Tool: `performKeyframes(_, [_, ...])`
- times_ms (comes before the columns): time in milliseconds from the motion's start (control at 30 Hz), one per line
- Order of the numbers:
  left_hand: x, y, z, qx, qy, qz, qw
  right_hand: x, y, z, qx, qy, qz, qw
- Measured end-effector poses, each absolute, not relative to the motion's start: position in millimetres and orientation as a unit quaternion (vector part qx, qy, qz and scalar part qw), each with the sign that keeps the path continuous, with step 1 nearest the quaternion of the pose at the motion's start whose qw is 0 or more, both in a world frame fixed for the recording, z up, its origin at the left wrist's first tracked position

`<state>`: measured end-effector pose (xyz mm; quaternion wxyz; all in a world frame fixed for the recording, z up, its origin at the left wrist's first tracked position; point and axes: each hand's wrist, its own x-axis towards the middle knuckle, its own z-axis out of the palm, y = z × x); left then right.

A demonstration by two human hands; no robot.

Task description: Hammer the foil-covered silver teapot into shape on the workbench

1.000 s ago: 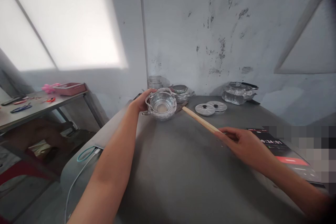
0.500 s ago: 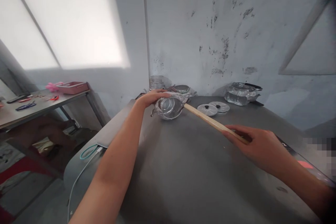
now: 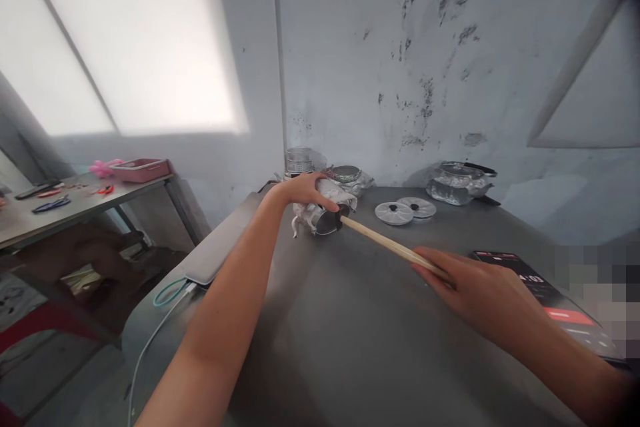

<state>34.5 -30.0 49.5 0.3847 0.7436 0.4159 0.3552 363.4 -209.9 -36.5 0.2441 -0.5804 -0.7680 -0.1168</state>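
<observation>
A small metal saucepan, partly covered in crinkled clear plastic, is tilted on its side above the table, its mouth turned toward me and downward. My left hand is closed over its upper wall, thumb near the rim. A long pale wooden handle with a black fitting meets the rim on the right. Around its near end my right hand is closed. Two round transparent lids with black knobs lie overlapping on the grey table, right of the saucepan.
Behind the saucepan stand stacked metal steamer baskets and a plastic-wrapped pot. Another wrapped pot is at the back right. A phone lies by my right forearm. A laptop-like slab and cable are on the left. Side table holds a pink basket.
The saucepan has rolled so its mouth points lower, and its handle end has shifted slightly left. My left thumb now shows at the rim. My right hand moved left, uncovering more of the phone.
</observation>
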Motion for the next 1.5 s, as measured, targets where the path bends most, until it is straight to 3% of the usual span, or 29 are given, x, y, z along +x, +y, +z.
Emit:
performKeyframes(133, [38.9, -32.4, 50.8, 0.773, 0.418, 0.345, 0.329, 359.7, -209.2, -39.9, -0.572, -0.785, -0.174, 0.162])
performKeyframes(433, [63.7, -52.4, 58.7, 0.856, 0.437, 0.181, 0.208, 344.1, -211.5, -51.6, -0.580, -0.780, -0.168, 0.165])
performKeyframes(667, [75.3, -60.3, 61.2, 0.892, 0.397, 0.118, 0.180, 315.7, -213.6, -49.5, -0.598, -0.772, 0.091, 0.195])
performKeyframes(1000, [74.8, -67.6, 70.8, 0.899, 0.414, 0.023, 0.138, 298.1, -186.9, -37.8, -0.591, -0.721, 0.344, 0.113])
performKeyframes(1367, [74.6, -64.1, 67.6, 0.895, 0.424, 0.035, 0.135, 287.6, -206.3, -34.4, -0.593, -0.734, 0.249, 0.219])
performKeyframes(1500, [72.7, -66.2, 69.2, 0.891, 0.427, 0.043, 0.149, 288.5, -207.1, -34.5, -0.558, -0.768, 0.225, 0.222])
